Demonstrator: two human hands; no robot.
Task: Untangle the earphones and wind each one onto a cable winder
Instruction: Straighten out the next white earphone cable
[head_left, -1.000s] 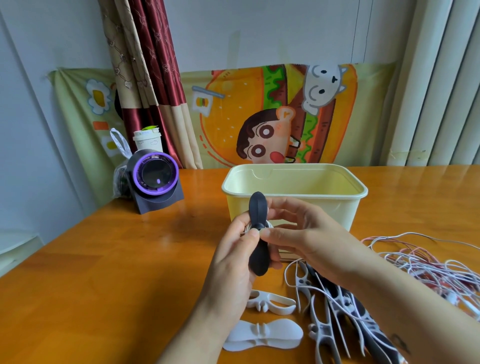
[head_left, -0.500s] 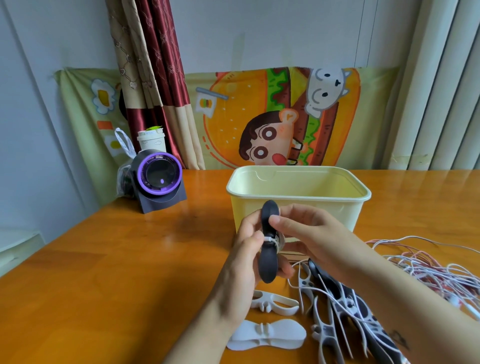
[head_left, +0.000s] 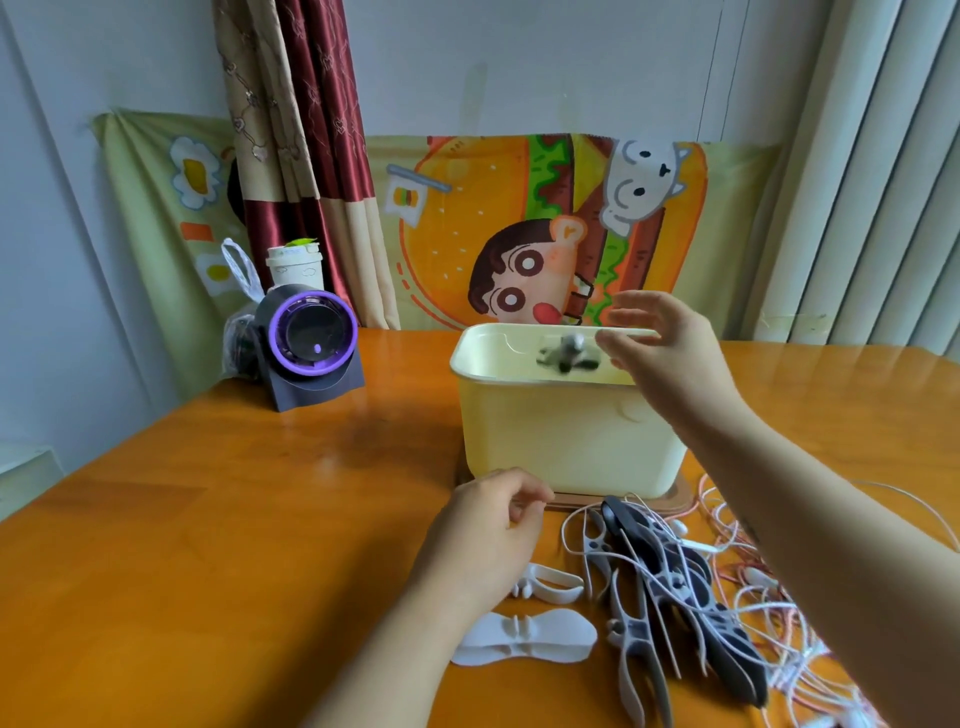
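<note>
Right hand (head_left: 670, 345) has released the wound winder (head_left: 566, 353), now blurred over bin (head_left: 561, 441)

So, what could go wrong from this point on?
1. The wound winder, blurred in mid-air over the tub and free of the open right hand, might land hard and loosen its cable.
2. The right forearm crosses above the tangled earphones; drawing back could snag a loop.
3. Their cables lie across the pile of winders, so lifting one may drag others.
</note>
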